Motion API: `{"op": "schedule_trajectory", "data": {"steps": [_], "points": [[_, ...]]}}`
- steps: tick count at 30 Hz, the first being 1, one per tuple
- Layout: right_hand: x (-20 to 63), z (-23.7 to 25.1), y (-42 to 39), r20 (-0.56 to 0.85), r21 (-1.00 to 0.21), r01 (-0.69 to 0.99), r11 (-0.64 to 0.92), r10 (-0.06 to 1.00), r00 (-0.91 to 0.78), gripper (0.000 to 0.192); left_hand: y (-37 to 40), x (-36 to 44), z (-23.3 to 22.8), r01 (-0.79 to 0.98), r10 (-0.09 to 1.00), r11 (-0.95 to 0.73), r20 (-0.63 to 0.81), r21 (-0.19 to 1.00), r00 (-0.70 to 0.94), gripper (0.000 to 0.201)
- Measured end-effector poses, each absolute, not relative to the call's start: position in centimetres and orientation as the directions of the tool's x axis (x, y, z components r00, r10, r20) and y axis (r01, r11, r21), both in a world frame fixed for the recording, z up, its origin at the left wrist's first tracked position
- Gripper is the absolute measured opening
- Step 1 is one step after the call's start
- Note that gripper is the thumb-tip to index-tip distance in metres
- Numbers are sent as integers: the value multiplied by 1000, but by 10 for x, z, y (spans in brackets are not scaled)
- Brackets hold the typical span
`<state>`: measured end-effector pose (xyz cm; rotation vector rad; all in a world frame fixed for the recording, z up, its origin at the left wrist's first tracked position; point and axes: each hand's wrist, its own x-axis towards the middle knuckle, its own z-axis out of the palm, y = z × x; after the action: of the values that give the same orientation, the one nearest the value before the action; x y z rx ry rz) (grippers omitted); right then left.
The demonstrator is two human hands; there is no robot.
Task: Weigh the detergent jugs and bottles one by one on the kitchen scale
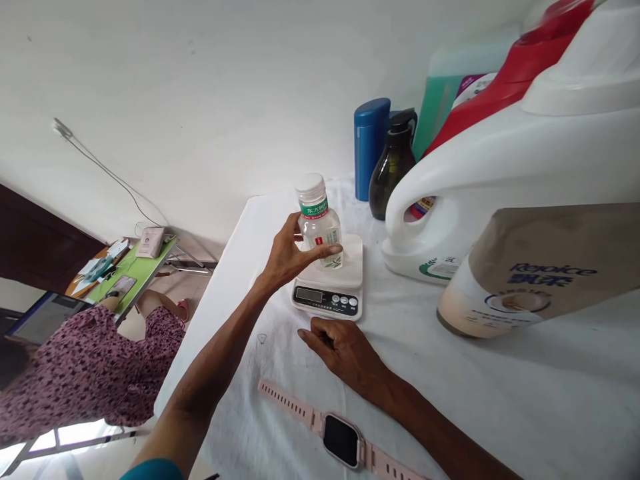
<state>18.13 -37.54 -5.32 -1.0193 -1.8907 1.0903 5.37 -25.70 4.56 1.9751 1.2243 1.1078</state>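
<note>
My left hand (289, 257) grips a small clear plastic bottle (320, 223) with a white cap and green label, holding it upright on the platform of a white kitchen scale (333, 287). The scale's display is dark. My right hand (345, 350) rests on the white tablecloth (425, 360) just in front of the scale, fingers curled, holding nothing. A pink smartwatch (340, 437) lies flat on the cloth close to my right forearm.
A big white detergent jug (500, 173) and a tan Repoice bottle (540, 267) lying on its side fill the right. Behind the scale stand a blue cylinder (371, 147) and a dark pump bottle (393, 170). A person in a floral dress (85, 367) sits at left beside a green table (135, 273).
</note>
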Motion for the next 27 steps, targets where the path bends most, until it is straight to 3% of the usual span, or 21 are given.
{"op": "schedule_trajectory", "data": {"steps": [3, 6, 12, 27], "points": [[182, -54, -376, 193, -901, 277, 333, 882, -431, 45, -256, 39, 34, 323, 925, -376, 330, 869, 189, 64], [183, -54, -376, 202, -900, 272, 341, 878, -434, 46, -251, 18, 10, 232, 968, -247, 251, 941, 14, 68], [183, -52, -376, 199, -899, 272, 343, 873, -444, 45, -242, -19, -39, 179, 950, -142, 185, 974, -253, 65], [185, -47, -377, 167, -910, 276, 310, 883, -439, 46, -241, -21, -42, 382, 958, -183, 252, 906, -139, 58]]}}
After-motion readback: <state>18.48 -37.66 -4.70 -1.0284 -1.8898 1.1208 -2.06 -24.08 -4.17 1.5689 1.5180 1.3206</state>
